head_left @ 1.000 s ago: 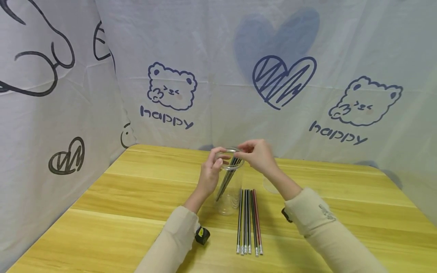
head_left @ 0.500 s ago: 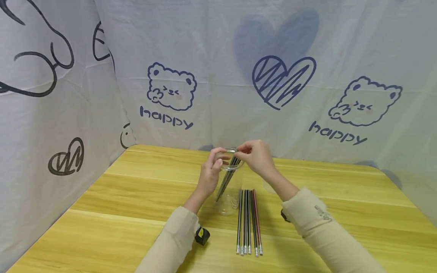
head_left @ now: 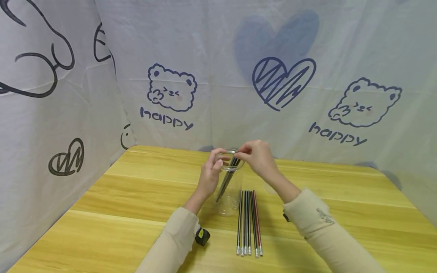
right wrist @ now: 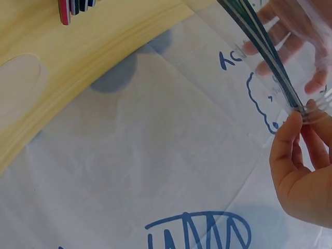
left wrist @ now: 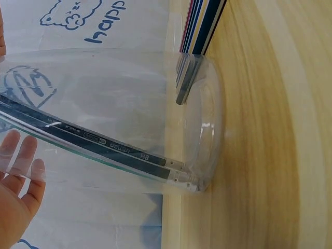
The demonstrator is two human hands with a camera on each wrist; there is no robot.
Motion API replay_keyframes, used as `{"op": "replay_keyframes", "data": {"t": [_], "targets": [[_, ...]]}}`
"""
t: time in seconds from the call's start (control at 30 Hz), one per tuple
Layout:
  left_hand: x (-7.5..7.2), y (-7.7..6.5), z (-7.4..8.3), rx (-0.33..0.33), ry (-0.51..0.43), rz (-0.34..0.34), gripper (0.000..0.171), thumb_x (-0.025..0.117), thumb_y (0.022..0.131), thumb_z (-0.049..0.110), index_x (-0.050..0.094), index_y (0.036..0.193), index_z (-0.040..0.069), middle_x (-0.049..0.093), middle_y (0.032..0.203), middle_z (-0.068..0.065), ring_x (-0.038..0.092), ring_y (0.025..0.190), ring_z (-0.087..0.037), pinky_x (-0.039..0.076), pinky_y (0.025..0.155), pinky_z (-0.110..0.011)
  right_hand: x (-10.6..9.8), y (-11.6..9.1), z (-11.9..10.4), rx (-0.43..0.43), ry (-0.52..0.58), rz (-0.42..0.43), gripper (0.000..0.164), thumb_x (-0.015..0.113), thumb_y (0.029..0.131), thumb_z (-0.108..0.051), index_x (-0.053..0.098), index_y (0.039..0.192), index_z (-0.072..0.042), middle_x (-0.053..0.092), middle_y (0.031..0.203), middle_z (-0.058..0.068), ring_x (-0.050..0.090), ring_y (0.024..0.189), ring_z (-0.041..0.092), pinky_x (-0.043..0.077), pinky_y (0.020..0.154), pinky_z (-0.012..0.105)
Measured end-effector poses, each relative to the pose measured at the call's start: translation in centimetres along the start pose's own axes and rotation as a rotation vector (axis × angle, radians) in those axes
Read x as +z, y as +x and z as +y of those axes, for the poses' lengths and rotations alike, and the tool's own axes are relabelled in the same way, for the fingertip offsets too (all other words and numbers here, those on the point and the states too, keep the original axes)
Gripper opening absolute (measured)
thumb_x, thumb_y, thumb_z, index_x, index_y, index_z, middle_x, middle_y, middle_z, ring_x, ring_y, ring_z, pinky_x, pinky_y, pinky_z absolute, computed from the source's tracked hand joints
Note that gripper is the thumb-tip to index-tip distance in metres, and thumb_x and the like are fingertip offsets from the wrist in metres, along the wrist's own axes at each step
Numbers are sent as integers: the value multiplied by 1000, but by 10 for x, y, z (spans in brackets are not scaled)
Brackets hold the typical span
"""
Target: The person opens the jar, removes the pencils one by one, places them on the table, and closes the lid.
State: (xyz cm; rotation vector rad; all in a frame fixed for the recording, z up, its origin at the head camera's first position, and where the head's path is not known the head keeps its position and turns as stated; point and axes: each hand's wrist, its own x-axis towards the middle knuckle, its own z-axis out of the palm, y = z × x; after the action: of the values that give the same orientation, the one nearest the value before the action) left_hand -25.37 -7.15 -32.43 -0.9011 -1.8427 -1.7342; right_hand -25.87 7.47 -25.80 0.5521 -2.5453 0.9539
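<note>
A tall clear plastic jar (head_left: 226, 207) stands on the table. My left hand (head_left: 208, 176) holds it near its rim, with thumb and fingers spread around the wall. Several dark pencils (left wrist: 104, 137) lean inside, eraser ends down against the jar's bottom edge. At the mouth, my right hand (head_left: 260, 160) pinches their upper ends between thumb and fingers; the right wrist view shows this right hand (right wrist: 306, 166) close up. Right of the jar, several more pencils (head_left: 246, 223) lie side by side, their eraser ends toward me.
A clear round lid (right wrist: 22, 85) lies flat on the wooden table (head_left: 129, 204), partly behind my right forearm. White printed cloth (head_left: 218, 94) hangs behind the table and along its left side. A small black device (head_left: 202, 236) sits at my left cuff.
My right hand and the upper ends of the pencils have shifted slightly at the jar's mouth. My left hand, the jar and the row on the table stay where they were.
</note>
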Motion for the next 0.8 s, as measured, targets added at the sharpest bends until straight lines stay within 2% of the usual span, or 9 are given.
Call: {"op": "replay_keyframes", "data": {"t": [0.17,0.33,0.47,0.53,0.6,0.67,0.73,0.8], "targets": [[0,-1,0,-2,6,-3,41,33,88,23,39,110,-11,54,98,-37,54,84,-47,46,70,-50,-7,1,-1,26,-21,-87,11,68,79,-10,69,77,1,65,71,8,49,52,14,40,47,24],[-1,-2,-1,5,11,-6,42,34,89,25,39,111,-10,55,97,-36,54,85,-46,45,68,-44,-14,2,-7,76,-53,-203,14,67,80,-12,70,79,2,66,77,12,54,47,15,45,45,23],[-1,-2,-1,0,15,-6,35,33,87,15,39,111,-10,55,98,-35,54,85,-44,44,68,-38,-18,3,-11,118,-52,-277,15,67,80,-12,69,83,3,65,86,15,57,48,18,49,47,26],[-1,-2,-1,-6,18,-8,35,33,87,15,39,111,-9,55,98,-35,55,85,-44,44,67,-36,-18,5,-12,141,-51,-304,15,67,80,-12,69,84,2,65,84,14,58,47,19,49,47,26],[-1,-2,-1,-14,20,-9,40,34,91,25,39,111,-9,55,99,-35,54,85,-45,44,67,-35,-18,6,-13,163,-61,-321,14,66,81,-11,69,83,2,64,76,12,58,46,20,47,45,25],[-1,-2,-1,-26,21,-10,57,34,91,44,39,111,-9,55,99,-35,54,86,-46,43,67,-35,-18,7,-15,183,-73,-328,13,65,81,-10,69,82,2,62,68,10,57,45,19,45,42,22],[0,-2,0,-38,21,-11,74,32,86,61,39,111,-8,55,100,-35,53,87,-47,44,67,-36,-17,8,-16,192,-89,-330,13,64,82,-9,69,81,3,58,60,8,56,43,17,43,40,21],[0,-2,0,-41,23,-12,81,31,83,67,39,111,-8,55,100,-35,53,87,-47,45,68,-40,-16,9,-18,209,-98,-326,14,63,83,-9,69,79,3,56,56,7,56,42,17,41,39,20]]}}
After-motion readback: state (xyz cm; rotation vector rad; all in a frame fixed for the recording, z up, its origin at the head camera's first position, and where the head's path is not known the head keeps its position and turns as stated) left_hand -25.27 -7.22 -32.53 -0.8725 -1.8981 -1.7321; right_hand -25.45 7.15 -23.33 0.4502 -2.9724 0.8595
